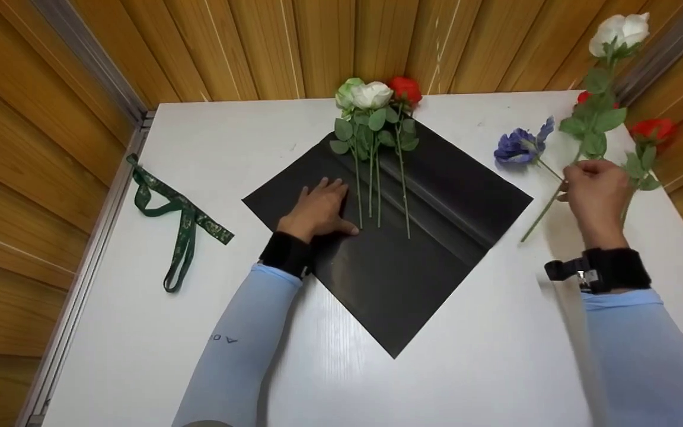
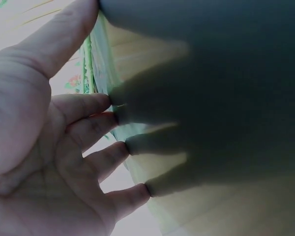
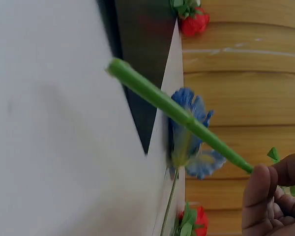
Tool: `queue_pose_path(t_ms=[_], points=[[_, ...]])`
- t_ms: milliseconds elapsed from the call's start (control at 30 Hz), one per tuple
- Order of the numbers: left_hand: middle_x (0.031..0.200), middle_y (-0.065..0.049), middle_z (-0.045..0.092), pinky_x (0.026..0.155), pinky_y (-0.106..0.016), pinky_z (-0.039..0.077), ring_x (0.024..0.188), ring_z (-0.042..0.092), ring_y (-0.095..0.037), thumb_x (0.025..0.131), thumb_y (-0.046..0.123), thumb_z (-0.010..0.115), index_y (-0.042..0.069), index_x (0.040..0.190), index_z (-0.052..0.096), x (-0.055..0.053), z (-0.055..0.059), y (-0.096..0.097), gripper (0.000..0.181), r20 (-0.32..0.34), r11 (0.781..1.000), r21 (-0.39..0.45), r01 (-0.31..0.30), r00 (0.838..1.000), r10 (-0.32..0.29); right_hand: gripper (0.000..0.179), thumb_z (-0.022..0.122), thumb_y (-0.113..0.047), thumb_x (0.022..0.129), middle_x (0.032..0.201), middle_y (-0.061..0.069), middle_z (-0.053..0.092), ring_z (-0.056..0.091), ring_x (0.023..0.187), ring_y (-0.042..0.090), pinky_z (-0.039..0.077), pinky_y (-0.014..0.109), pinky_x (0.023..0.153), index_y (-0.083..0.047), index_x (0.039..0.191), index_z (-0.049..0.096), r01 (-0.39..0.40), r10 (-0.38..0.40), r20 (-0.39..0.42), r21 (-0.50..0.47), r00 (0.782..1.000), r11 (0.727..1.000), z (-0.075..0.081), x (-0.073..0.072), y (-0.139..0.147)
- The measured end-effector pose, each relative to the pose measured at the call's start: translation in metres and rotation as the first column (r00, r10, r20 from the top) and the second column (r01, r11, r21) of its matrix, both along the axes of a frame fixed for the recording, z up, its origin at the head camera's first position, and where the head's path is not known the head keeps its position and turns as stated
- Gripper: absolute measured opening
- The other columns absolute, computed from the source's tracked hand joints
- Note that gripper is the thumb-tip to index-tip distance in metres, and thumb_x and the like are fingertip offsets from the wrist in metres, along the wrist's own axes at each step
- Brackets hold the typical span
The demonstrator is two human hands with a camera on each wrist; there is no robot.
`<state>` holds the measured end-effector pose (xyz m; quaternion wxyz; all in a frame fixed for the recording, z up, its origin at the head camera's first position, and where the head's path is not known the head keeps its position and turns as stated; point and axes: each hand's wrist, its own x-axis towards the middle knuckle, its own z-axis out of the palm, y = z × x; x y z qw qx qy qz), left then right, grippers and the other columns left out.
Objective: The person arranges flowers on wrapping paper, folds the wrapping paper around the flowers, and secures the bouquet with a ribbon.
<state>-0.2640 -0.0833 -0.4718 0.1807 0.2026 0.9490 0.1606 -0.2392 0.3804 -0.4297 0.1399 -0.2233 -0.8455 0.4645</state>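
Note:
With spread fingers, my left hand point(image 1: 318, 210) rests on a black sheet of wrapping paper point(image 1: 401, 296), just left of several flower stems. In the left wrist view its fingertips point(image 2: 137, 194) meet the sheet and cast dark shadows over it. On the sheet's far corner lie a pale green flower point(image 1: 348, 95), a white rose point(image 1: 371, 96) and a red rose point(image 1: 405, 90), stems toward me. Over the table's right side, my right hand point(image 1: 601, 193) pinches the stem point(image 3: 160, 101) of another white rose point(image 1: 619, 34), its bloom pointing away from me.
A purple-blue flower point(image 1: 517, 146) lies left of my right hand. Beyond that hand is a red rose point(image 1: 654, 128), with more red behind the held stem. A green patterned ribbon point(image 1: 184, 237) lies at the table's left. Wood-panelled walls point(image 1: 294, 47) border the white table point(image 1: 466, 356).

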Motion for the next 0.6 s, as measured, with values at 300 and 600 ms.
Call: queue_pose_path(t_ms=[300, 600], points=[[0.172, -0.008, 0.020, 0.125, -0.062, 0.011, 0.159, 0.010, -0.032, 0.088, 0.053, 0.079, 0.011, 0.164, 0.027, 0.001, 0.000, -0.002, 0.101, 0.005, 1.000, 0.007, -0.016, 1.000, 0.016, 0.024, 0.066, -0.013, 0.098, 0.069, -0.004, 0.068, 0.064, 0.052, 0.006, 0.058, 0.028, 0.053, 0.008, 0.108, 0.070, -0.318, 0.318, -0.007, -0.082, 0.948, 0.945, -0.006, -0.028, -0.130], [0.172, -0.009, 0.020, 0.124, -0.063, 0.012, 0.159, 0.010, -0.033, 0.087, 0.053, 0.080, 0.011, 0.164, 0.028, -0.001, 0.001, 0.002, 0.102, 0.012, 1.000, 0.006, -0.012, 1.000, 0.012, 0.021, 0.064, -0.016, 0.098, 0.071, 0.007, 0.072, 0.065, 0.051, 0.013, 0.054, 0.026, 0.048, 0.001, 0.097, 0.076, -0.439, 0.433, 0.124, 0.026, 0.893, 0.898, -0.022, -0.054, -0.215]])
